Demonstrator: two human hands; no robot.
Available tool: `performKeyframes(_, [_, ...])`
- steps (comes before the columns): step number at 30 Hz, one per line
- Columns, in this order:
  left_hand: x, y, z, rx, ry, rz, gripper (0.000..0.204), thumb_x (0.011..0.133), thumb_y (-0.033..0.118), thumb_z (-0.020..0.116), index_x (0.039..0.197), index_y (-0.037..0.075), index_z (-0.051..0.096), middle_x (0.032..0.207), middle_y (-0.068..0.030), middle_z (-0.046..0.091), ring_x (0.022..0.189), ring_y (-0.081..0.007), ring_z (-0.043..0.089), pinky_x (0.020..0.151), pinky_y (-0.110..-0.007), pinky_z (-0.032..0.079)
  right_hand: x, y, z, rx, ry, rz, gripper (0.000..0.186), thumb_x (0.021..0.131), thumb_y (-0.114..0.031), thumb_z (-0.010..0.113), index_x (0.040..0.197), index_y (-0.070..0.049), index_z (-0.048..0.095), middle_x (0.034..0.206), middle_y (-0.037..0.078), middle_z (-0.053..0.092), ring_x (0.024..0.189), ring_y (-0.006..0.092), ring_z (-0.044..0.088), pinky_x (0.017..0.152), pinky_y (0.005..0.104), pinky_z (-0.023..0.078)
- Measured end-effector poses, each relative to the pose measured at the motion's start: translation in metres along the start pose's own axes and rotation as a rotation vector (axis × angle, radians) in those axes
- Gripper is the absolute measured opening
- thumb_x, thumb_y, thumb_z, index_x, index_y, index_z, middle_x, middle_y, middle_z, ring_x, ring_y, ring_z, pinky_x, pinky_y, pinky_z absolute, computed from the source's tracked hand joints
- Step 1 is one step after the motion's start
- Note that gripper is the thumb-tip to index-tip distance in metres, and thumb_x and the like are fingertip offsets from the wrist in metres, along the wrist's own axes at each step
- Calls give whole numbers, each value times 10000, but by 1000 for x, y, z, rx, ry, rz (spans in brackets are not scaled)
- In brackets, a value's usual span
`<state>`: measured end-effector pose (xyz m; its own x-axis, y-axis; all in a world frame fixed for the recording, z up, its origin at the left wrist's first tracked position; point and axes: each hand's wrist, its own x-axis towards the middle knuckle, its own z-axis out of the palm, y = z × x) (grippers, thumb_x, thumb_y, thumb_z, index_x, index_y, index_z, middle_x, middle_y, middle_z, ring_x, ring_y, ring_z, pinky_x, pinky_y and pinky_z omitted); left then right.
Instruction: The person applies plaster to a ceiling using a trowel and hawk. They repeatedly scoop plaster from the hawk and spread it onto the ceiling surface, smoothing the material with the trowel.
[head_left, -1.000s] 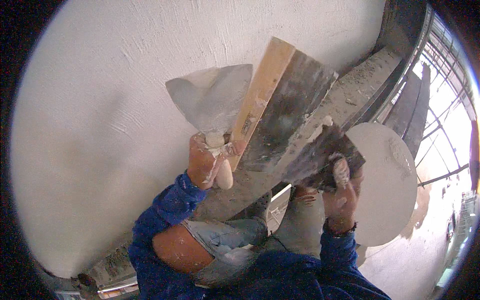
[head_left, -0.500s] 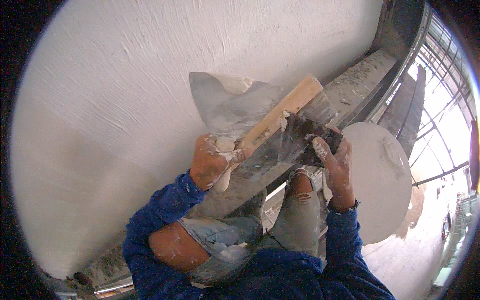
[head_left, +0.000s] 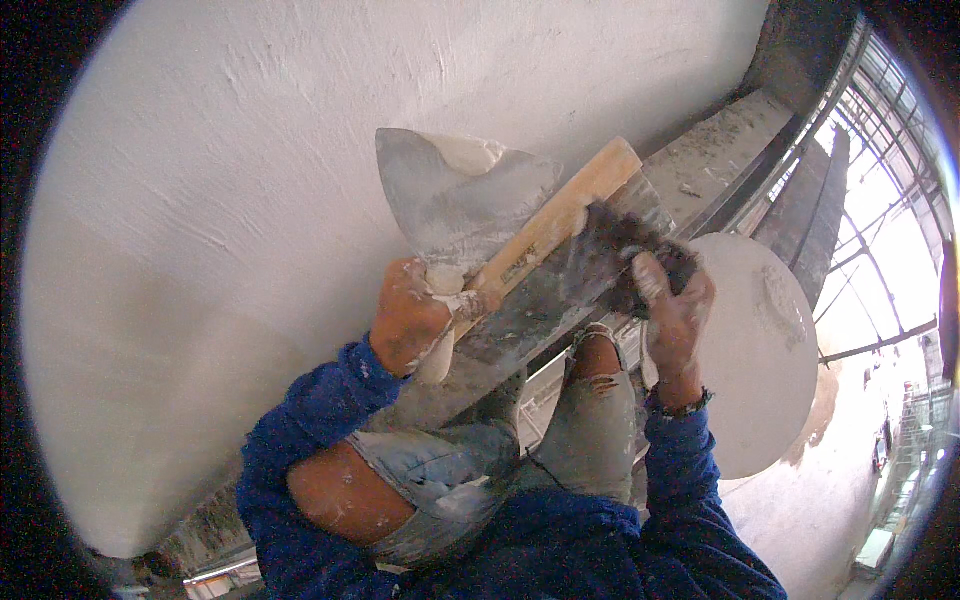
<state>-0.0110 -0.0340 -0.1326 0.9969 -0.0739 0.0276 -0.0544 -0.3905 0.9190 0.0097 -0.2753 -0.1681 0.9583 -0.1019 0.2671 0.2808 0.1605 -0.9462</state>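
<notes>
the left hand (head_left: 412,312) is tightly curled, the right hand (head_left: 678,312) pinches, thumb on top.

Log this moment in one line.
left hand: broad putty knife, wood-edged blade | right hand: dark scraper, overlapping that blade | pale wall: behind putty knife

The dark scraper (head_left: 612,240) is blurred and hides part of the right hand (head_left: 681,312). The left hand (head_left: 411,313) covers some of the trowel handle (head_left: 437,364). The view's upper edge cuts the wall (head_left: 240,180). Print on the wood (head_left: 572,212) is unreadably small.
</notes>
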Motion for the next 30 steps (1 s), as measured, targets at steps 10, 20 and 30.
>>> performKeyframes(10, [-1, -3, -1, -30, -11, 12, 275, 688, 214, 756, 830, -1, 658, 701, -40, 638, 585, -103, 552, 544, -279, 450, 5, -16, 4, -58, -117, 108, 289, 837, -173, 612, 1046, 24, 582, 918, 112, 642, 806, 190, 617, 700, 308, 516])
performKeyframes(20, [1, -9, -3, 145, 36, 186, 310, 685, 261, 772, 838, 16, 659, 704, -75, 640, 600, -156, 580, 588, -291, 462, 5, -11, 6, -402, -177, -120, 253, 833, -176, 620, 993, 21, 618, 858, 90, 658, 750, 140, 607, 673, 297, 510])
performKeyframes(30, [-2, 5, -11, 98, 23, 88, 249, 701, 190, 738, 835, -2, 653, 713, -76, 642, 628, -157, 599, 610, -302, 476, 8, -18, 13, -111, -193, 98, 301, 812, -237, 657, 985, 5, 606, 851, 90, 652, 787, 190, 608, 727, 298, 480])
